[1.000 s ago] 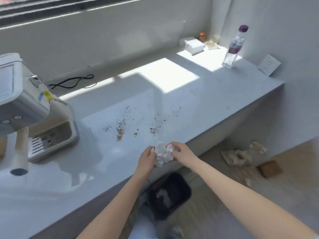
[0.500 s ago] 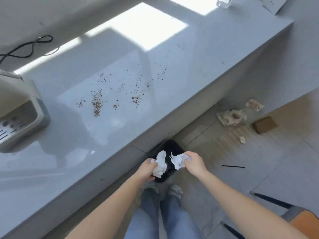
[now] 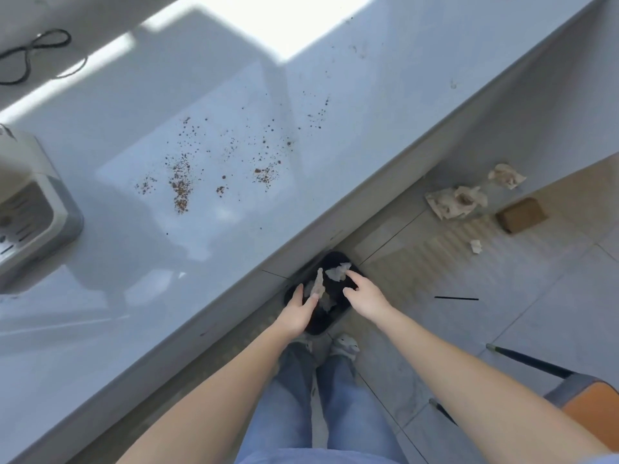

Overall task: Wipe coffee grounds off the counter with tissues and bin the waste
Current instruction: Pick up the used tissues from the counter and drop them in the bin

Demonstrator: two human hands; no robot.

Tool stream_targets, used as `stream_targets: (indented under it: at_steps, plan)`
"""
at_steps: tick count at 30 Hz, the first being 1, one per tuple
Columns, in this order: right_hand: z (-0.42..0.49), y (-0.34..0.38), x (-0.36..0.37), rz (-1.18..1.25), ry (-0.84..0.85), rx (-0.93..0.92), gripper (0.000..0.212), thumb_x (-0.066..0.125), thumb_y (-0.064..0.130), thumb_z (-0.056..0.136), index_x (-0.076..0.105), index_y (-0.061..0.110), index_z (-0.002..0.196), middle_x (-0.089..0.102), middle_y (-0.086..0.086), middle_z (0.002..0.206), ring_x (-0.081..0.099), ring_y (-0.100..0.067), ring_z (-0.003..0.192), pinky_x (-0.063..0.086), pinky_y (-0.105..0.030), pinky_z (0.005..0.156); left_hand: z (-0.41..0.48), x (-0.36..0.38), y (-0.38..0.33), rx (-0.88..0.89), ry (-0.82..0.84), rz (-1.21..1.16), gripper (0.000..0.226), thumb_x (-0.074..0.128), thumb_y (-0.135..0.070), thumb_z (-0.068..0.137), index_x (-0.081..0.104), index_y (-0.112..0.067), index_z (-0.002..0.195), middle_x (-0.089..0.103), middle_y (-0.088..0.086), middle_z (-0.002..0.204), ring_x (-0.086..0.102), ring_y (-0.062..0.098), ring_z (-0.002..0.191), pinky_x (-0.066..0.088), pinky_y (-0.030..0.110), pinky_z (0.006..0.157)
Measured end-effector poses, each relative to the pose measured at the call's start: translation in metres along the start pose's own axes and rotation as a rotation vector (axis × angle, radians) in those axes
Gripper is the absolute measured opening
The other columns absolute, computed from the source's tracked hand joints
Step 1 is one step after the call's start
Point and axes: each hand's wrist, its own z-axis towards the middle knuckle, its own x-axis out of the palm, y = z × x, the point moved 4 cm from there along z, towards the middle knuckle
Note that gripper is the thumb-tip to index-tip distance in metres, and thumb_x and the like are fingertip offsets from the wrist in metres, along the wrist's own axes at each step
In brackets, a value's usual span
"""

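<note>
Below, both hands, left hand [image 3: 296, 311] and right hand [image 3: 363, 298], hang open and empty over the bin [image 3: 321, 324]. Tissue scraps [image 3: 336, 273] just past the fingertips look feather-light and flimsy; pinch anywhere.

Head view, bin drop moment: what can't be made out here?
- Black bin: its contents and depth, hidden by both hands and the falling tissue pieces.
- Left hand and right hand: blurred, contact with the tissue unclear.
- Coffee machine: cut off by the left edge.

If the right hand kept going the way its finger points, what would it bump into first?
Probably the tissue scrap at the tip of the right hand, then the black bin below it. Depth is hard to judge from above.
</note>
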Motion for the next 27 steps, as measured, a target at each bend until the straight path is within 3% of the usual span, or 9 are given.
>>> stream_targets:
  at_steps: [4,8,12,15,20,27]
  plan:
    - [-0.001,0.010,-0.006,-0.023,-0.055,-0.061,0.051,0.042,0.017,0.096,0.032,0.017,0.146,0.031,-0.003,0.154,0.033,-0.022,0.139,0.029,-0.036,0.114,-0.002,-0.003,-0.015,0.132,-0.018,0.104,0.064,0.036,-0.038,0.098,0.006,-0.015,0.151,0.012,0.001,0.159,0.013,0.016,0.146,0.012,0.030,0.116]
    - [-0.007,0.024,-0.014,-0.089,-0.163,-0.139,0.051,0.041,0.018,0.096,0.031,0.017,0.146,0.028,-0.001,0.155,0.028,-0.020,0.141,0.028,-0.036,0.114,-0.010,-0.004,-0.037,0.255,-0.040,0.183,0.063,0.035,-0.037,0.099,0.006,-0.016,0.151,0.011,0.001,0.160,0.014,0.015,0.146,0.012,0.038,0.120]
    - [-0.022,0.045,-0.028,-0.144,-0.397,-0.227,0.053,0.043,0.021,0.096,0.028,0.019,0.147,0.019,-0.001,0.159,0.020,-0.021,0.144,0.023,-0.043,0.115,-0.029,-0.002,-0.064,0.402,-0.042,0.139,0.063,0.036,-0.037,0.099,0.004,-0.019,0.150,0.006,-0.005,0.160,0.007,0.005,0.144,0.006,0.020,0.112]
    - [-0.035,0.062,-0.039,-0.152,-0.537,-0.309,0.054,0.043,0.022,0.097,0.025,0.022,0.148,0.013,0.001,0.160,0.015,-0.019,0.145,0.018,-0.045,0.117,-0.049,-0.001,-0.085,0.540,-0.067,0.199,0.062,0.035,-0.040,0.099,0.004,-0.024,0.150,0.004,-0.009,0.159,0.002,0.003,0.144,0.004,0.021,0.114]
    - [-0.051,0.084,-0.058,-0.126,-0.573,-0.422,0.058,0.044,0.026,0.097,0.019,0.024,0.149,0.010,0.003,0.160,0.007,-0.016,0.146,0.011,-0.046,0.119,-0.077,-0.008,-0.116,0.775,-0.318,0.650,0.064,0.029,-0.046,0.098,-0.004,-0.028,0.150,-0.008,-0.010,0.158,-0.013,0.007,0.145,-0.006,0.032,0.118]
    - [-0.075,0.125,-0.073,-0.353,-0.546,-0.667,0.063,0.039,0.037,0.096,0.006,0.033,0.150,0.000,0.008,0.161,-0.004,-0.010,0.147,-0.009,-0.037,0.116,-0.110,-0.046,-0.121,0.752,-0.595,0.631,0.066,0.023,-0.052,0.096,-0.016,-0.034,0.146,-0.023,-0.015,0.155,-0.028,0.003,0.139,-0.016,0.033,0.115]
